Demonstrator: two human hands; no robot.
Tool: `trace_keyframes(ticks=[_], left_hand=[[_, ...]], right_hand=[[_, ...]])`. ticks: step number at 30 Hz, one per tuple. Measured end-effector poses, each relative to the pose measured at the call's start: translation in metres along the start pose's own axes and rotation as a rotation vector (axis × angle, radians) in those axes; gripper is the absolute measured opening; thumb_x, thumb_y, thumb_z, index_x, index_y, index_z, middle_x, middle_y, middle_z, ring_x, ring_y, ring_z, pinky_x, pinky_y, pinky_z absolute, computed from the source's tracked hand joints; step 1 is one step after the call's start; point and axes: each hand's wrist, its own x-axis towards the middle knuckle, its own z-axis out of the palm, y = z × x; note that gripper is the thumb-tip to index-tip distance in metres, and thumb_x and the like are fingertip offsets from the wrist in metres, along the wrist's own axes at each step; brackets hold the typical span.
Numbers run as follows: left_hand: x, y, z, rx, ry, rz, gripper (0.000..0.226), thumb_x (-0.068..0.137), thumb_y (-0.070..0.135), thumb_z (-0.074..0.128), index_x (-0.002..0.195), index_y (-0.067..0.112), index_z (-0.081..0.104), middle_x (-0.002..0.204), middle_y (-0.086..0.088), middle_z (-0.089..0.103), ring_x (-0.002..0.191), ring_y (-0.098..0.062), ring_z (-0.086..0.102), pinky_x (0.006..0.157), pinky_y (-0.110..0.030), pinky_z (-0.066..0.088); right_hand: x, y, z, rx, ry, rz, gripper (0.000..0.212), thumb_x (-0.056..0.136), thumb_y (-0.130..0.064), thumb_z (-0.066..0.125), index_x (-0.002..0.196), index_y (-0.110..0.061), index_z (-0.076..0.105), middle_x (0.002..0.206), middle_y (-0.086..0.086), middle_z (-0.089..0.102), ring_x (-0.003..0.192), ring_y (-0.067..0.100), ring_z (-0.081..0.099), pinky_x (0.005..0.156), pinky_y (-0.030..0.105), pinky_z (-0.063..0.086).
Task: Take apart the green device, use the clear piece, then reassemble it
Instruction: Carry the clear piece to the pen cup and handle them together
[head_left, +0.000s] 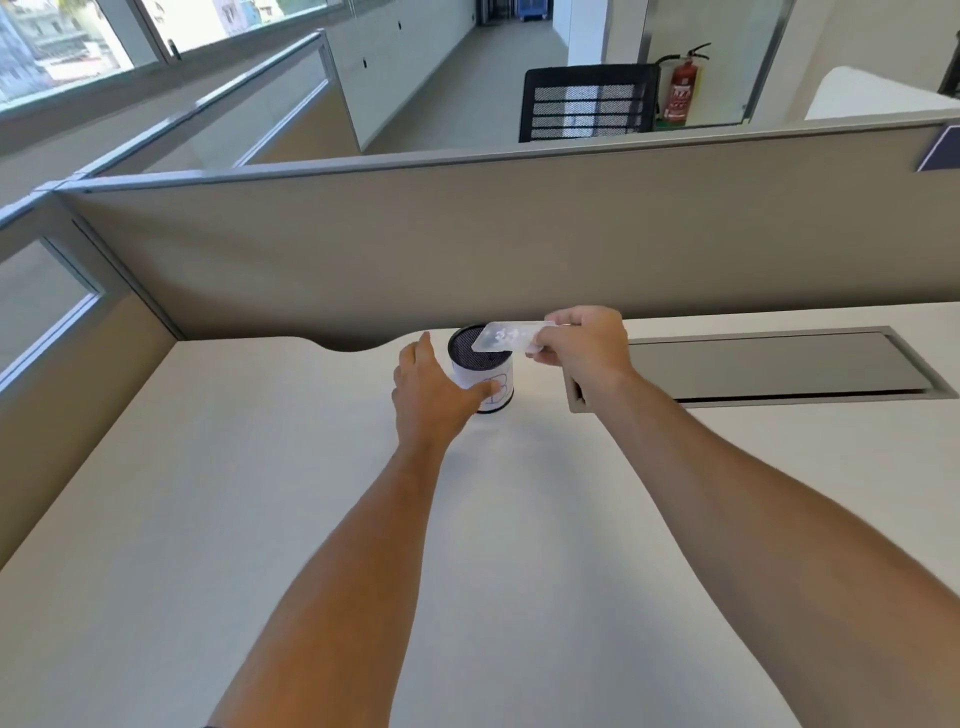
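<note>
Left hand (434, 387) is steadying a white can (485, 376) on the counter (260, 467); right hand (579, 338) is tipping the clear piece (506, 335), seemingly emptying it; reassembly follows.

- Device (483, 371): a short white cylinder with a black mesh top and black base rim, a faint outline drawn on its side; it stands upright near the desk's far edge, beside the curved cutout.
- Clear piece (506, 336): flat, transparent, held tilted just over the cylinder's top.
</note>
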Motion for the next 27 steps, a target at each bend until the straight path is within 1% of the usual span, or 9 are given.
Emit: trace_keyframes(ticks=[2,5,8,9,12,14,16,20,27], left_hand=[[0.005,0.001,0.002,-0.015,-0.013,-0.021,0.117,0.060,0.055,0.091,0.154,0.018,0.032,0.155,-0.004,0.040,0.143,-0.027,0.039,0.112,-0.049,0.038],[0.008,0.002,0.006,-0.038,-0.044,-0.043,0.117,0.063,0.053,0.090,0.156,0.018,0.029,0.156,-0.004,0.041,0.144,-0.026,0.039,0.112,-0.048,0.036],[0.008,0.004,0.011,-0.054,-0.057,-0.035,0.108,0.066,0.049,0.089,0.153,0.017,0.033,0.149,-0.004,0.048,0.140,-0.026,0.044,0.110,-0.048,0.039],[0.008,0.005,0.013,-0.059,-0.056,-0.031,0.103,0.066,0.049,0.088,0.150,0.018,0.037,0.145,-0.003,0.051,0.137,-0.026,0.046,0.109,-0.048,0.040],[0.010,0.008,0.016,-0.055,-0.051,-0.012,0.088,0.064,0.050,0.086,0.137,0.022,0.047,0.133,0.001,0.059,0.127,-0.025,0.054,0.105,-0.052,0.046],[0.012,0.010,0.018,-0.050,-0.051,-0.010,0.083,0.063,0.051,0.085,0.133,0.023,0.050,0.128,0.003,0.061,0.122,-0.024,0.057,0.102,-0.052,0.048],[0.014,0.010,0.021,-0.046,-0.050,-0.011,0.081,0.063,0.051,0.085,0.131,0.024,0.051,0.126,0.004,0.063,0.120,-0.022,0.059,0.101,-0.052,0.049],[0.014,0.011,0.025,-0.047,-0.029,-0.013,0.074,0.063,0.054,0.082,0.126,0.027,0.053,0.121,0.009,0.065,0.114,-0.020,0.061,0.100,-0.051,0.049],[0.014,0.010,0.024,-0.030,-0.027,0.003,0.064,0.064,0.053,0.079,0.118,0.029,0.054,0.111,0.011,0.068,0.106,-0.020,0.064,0.095,-0.050,0.052]], right_hand=[[0.005,-0.005,0.011,-0.098,-0.003,-0.037,0.017,0.065,0.009,0.067,0.082,0.011,0.065,0.074,0.010,0.063,0.064,0.029,0.075,0.073,0.047,0.064],[0.007,-0.009,0.027,-0.247,-0.006,-0.058,0.028,0.063,0.006,0.059,0.089,0.017,0.062,0.070,0.010,0.061,0.068,0.032,0.076,0.056,0.037,0.054],[0.010,-0.009,0.038,-0.426,-0.010,-0.092,0.031,0.063,0.005,0.055,0.092,0.013,0.063,0.089,0.024,0.075,0.080,0.034,0.076,0.057,0.030,0.040],[0.009,-0.010,0.040,-0.481,-0.014,-0.116,0.026,0.064,0.005,0.056,0.088,0.010,0.063,0.093,0.026,0.074,0.073,0.036,0.073,0.057,0.029,0.039],[0.007,-0.013,0.046,-0.636,-0.018,-0.197,0.006,0.065,0.004,0.059,0.070,0.000,0.057,0.067,0.016,0.062,0.058,0.029,0.047,0.050,0.024,0.036],[0.007,-0.014,0.050,-0.743,-0.056,-0.264,0.029,0.066,0.001,0.068,0.058,-0.011,0.042,0.055,0.005,0.043,0.052,0.029,0.037,0.043,0.022,0.027],[0.009,-0.016,0.055,-0.883,-0.091,-0.335,0.038,0.069,-0.005,0.075,0.059,-0.013,0.040,0.056,0.003,0.043,0.050,0.027,0.041,0.042,0.022,0.026],[0.011,-0.019,0.060,-1.147,-0.148,-0.514,0.016,0.076,-0.001,0.062,0.073,-0.011,0.051,0.061,0.003,0.046,0.064,0.034,0.053,0.045,0.026,0.030],[0.015,-0.021,0.057,-1.483,-0.314,-0.890,0.013,0.087,-0.006,0.057,0.087,-0.014,0.067,0.088,0.005,0.067,0.077,0.030,0.063,0.059,0.031,0.040]])
